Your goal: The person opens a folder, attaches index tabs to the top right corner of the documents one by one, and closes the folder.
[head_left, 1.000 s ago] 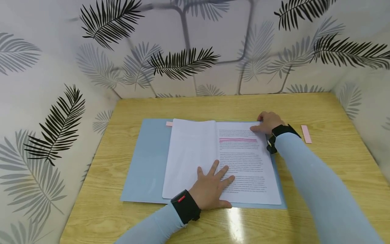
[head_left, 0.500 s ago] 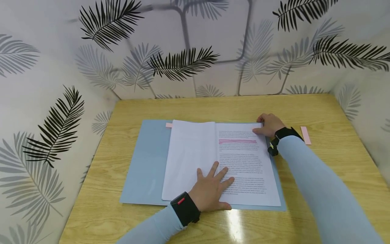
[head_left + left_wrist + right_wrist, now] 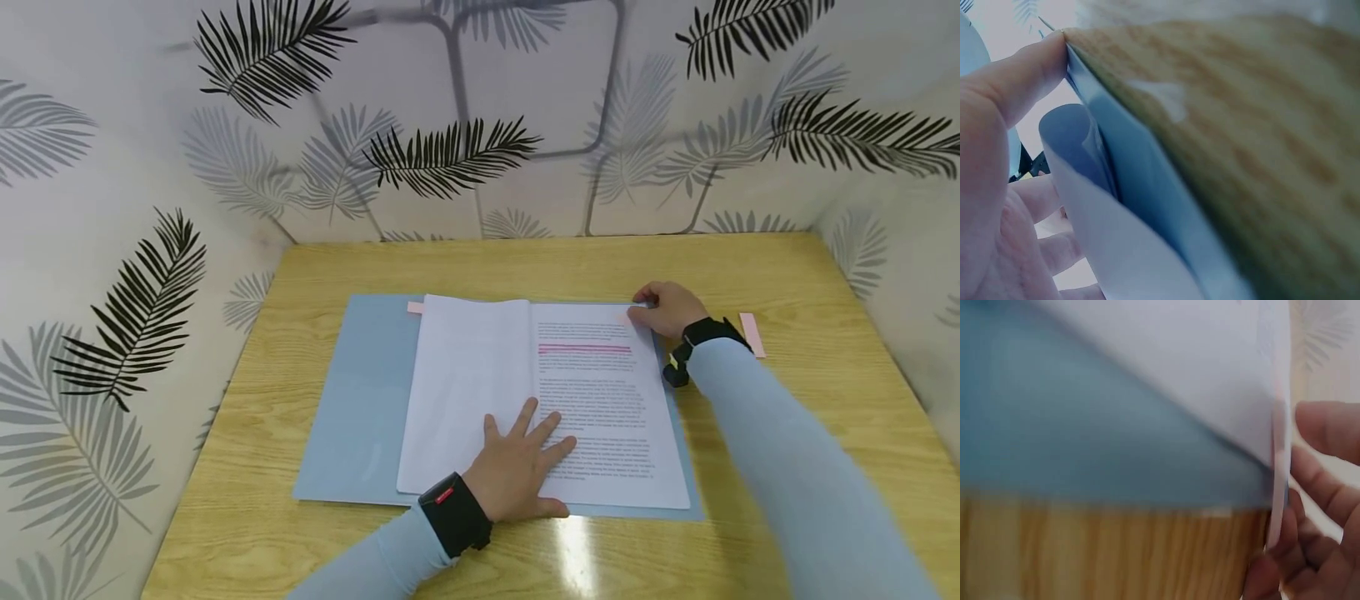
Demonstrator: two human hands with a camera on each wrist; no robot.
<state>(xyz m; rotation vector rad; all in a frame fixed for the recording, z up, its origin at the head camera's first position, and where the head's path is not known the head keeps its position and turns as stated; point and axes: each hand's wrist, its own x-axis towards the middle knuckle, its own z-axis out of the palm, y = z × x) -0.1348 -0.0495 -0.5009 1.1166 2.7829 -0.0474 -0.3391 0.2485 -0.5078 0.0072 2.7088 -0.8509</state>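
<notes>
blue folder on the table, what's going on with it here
The blue folder lies open on the wooden table. A person's left hand is spread across the lower part of the printed page and the blank-looking page beside it. Their right hand is at the printed page's upper right corner, where a pink strip shows; what it grips is unclear. A second pink strip lies on the table, to the right.
</notes>
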